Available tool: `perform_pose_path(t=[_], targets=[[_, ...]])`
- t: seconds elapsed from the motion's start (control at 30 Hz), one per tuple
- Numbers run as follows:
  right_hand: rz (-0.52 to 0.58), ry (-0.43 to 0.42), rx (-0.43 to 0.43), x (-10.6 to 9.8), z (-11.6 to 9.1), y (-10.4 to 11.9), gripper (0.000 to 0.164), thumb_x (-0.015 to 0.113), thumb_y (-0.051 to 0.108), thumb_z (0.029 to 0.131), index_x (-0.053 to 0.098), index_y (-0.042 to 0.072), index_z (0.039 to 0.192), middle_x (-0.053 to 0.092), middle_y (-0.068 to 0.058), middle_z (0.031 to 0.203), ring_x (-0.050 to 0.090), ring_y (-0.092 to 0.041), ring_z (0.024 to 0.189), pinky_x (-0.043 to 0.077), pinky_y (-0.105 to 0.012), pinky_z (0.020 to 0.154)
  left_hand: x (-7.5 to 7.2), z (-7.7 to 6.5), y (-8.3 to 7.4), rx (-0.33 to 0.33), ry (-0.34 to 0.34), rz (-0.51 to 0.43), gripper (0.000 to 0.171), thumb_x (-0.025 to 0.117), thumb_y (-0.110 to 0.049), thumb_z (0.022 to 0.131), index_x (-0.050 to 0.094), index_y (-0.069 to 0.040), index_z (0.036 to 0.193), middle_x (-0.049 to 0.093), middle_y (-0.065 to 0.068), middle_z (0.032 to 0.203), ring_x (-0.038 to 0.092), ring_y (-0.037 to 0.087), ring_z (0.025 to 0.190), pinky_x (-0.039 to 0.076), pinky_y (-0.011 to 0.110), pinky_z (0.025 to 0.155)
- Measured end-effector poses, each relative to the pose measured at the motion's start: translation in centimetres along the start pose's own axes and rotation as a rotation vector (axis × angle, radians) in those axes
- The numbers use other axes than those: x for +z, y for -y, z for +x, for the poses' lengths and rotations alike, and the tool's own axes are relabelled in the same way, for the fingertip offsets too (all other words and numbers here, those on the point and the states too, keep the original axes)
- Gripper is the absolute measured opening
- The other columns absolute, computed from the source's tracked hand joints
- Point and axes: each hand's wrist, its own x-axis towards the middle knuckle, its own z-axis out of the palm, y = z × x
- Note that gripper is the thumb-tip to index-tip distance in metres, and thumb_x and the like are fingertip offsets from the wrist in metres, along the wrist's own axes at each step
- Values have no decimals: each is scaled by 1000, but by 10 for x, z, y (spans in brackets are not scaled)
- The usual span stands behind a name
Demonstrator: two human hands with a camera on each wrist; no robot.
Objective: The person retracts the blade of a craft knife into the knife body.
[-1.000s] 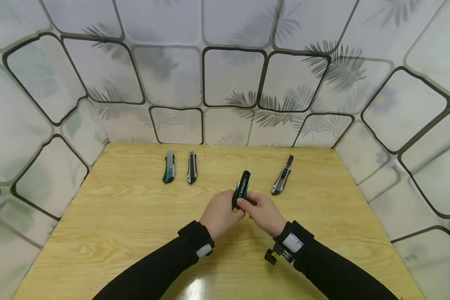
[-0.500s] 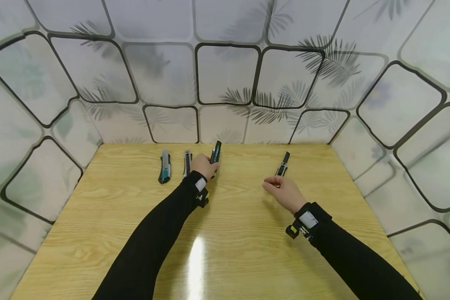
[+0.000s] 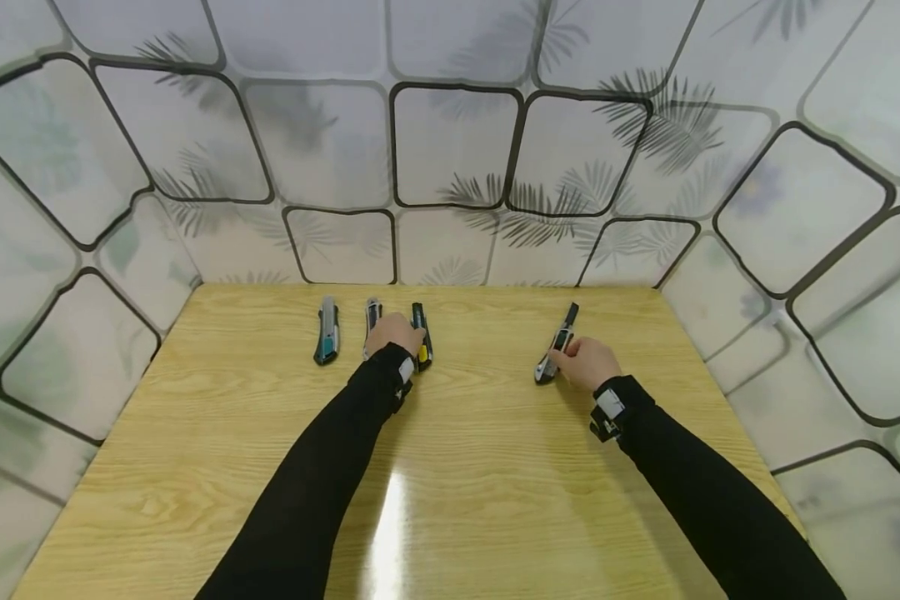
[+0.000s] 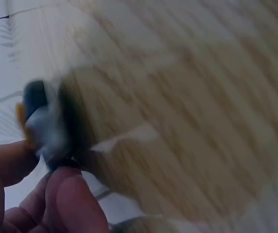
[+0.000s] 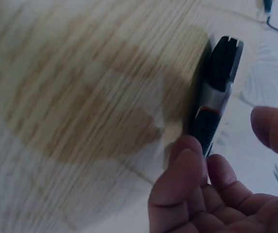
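Note:
In the head view, my left hand (image 3: 395, 335) is at a dark utility knife (image 3: 422, 333) with a yellow patch, close over the table. The left wrist view shows the thumb and fingers pinching this knife (image 4: 44, 128), which is blurred. My right hand (image 3: 589, 363) is at the right side of a silver-and-black utility knife (image 3: 556, 352) lying tilted on the table. In the right wrist view, fingertips (image 5: 190, 155) are right at that knife (image 5: 217, 82), while the thumb (image 5: 275, 128) stands apart from it.
A grey-and-teal utility knife (image 3: 327, 333) lies at the left. Beside it another utility knife (image 3: 373, 312) is partly hidden by my left hand. The wooden table (image 3: 480, 467) ends at a patterned wall covering (image 3: 450, 150) at the back and sides.
My left hand has lowered the dark knife into line right of the two others, from a steeper, higher pose. My right hand has moved forward and right to the silver-and-black knife.

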Motion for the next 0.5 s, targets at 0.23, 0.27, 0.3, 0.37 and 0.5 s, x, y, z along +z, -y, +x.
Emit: perform_pose_path(t=[0.23,0.27,0.3,0.37,0.5], targets=[[-24,61,29,8,18,-1,61,73,48,99,46,18,52,37,5,48,34,-13,46,30,-29,50,-11,-14,0,107,6,28,54,65,-37,108,56,-14,60,46,1,52,52,19,50,39,32,51],[-22,64,42,8,19,0,59,74,47,97,48,17,54,37,4,49,36,-13,46,31,-29,50,-13,-18,-1,133,7,24,53,65,-37,108,55,-14,61,45,0,52,51,18,50,38,31,52],[-26,66,58,8,20,1,57,76,47,96,49,16,56,38,4,51,37,-14,48,32,-29,50,-15,-21,-2,164,4,21,54,64,-37,109,54,-14,61,45,0,51,50,18,49,37,31,51],[-27,70,88,8,21,3,53,78,45,94,50,12,64,40,1,58,40,-15,52,34,-29,52,-17,-28,-2,218,-3,-6,51,64,-37,109,55,-14,64,44,0,52,47,18,49,34,31,51],[-9,140,112,5,17,11,43,78,38,96,63,0,83,57,-8,70,54,-19,62,42,-30,57,-17,-47,2,316,27,-100,35,66,-38,108,66,-12,85,57,0,65,51,17,56,38,30,55]])
